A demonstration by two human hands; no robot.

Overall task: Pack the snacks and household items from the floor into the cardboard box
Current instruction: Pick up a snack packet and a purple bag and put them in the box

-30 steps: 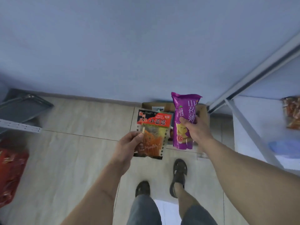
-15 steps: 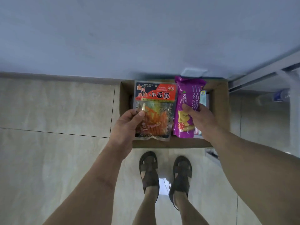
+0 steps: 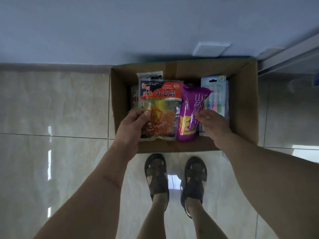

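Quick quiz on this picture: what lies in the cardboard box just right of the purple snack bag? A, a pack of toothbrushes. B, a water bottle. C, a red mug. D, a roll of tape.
A: a flat pack of toothbrushes, with coloured handles showing, lies inside the cardboard box beside the purple snack bag, which the right hand grips.

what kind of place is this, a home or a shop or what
Probably an indoor room in a home or small stockroom: glossy tiled floor, plain blue wall with a socket, and a cardboard box against it.
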